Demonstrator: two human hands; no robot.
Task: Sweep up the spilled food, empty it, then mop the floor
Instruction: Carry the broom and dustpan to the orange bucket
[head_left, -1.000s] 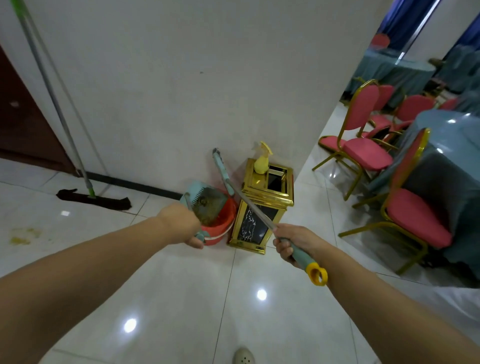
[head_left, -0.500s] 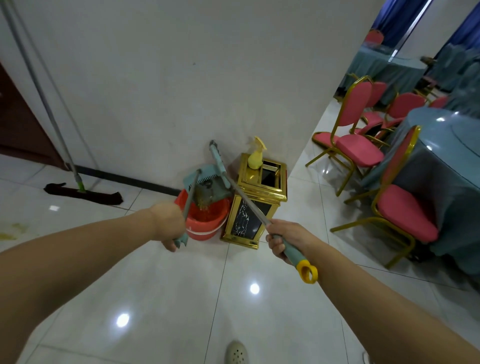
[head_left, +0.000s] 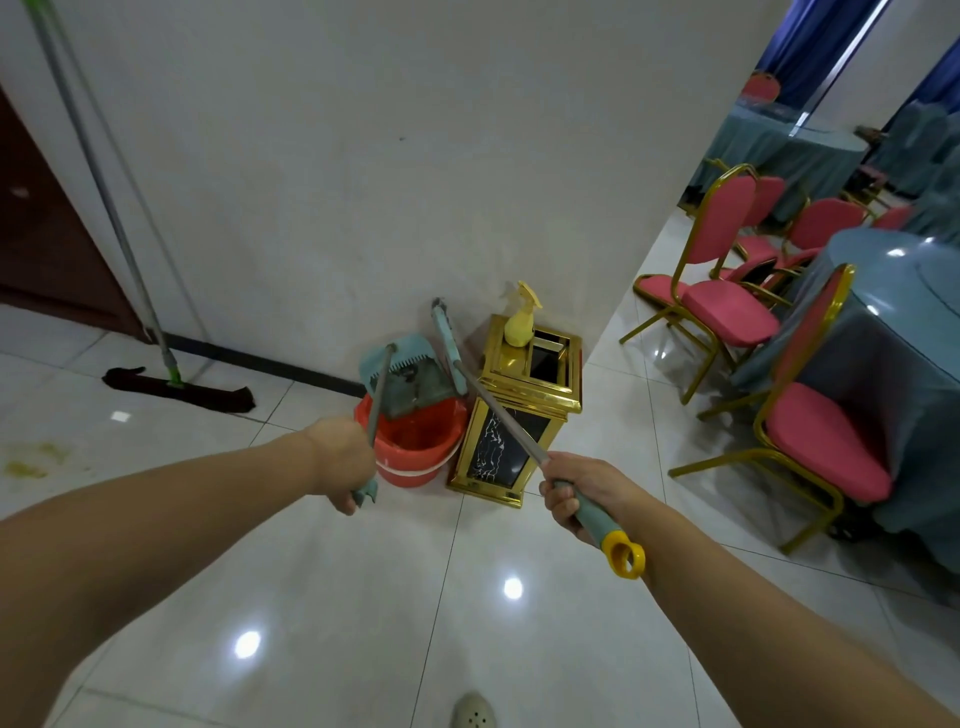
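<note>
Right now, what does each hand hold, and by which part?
Left hand grips the dustpan by its handle's lower end; right hand grips the broom near its handle's end.

Both arms outstretched; left hand fisted around thin handle, right hand gripping pole.

No legible text, label, brand or number appears on any surface. The gold bin shows only marbled veining.

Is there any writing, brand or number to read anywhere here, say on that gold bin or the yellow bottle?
None can be read.
Gold-framed bin with black marble panels: only white veining, no letters.
Yellow spray bottle: no label shows.
Red plastic bucket: no print shows.
</note>
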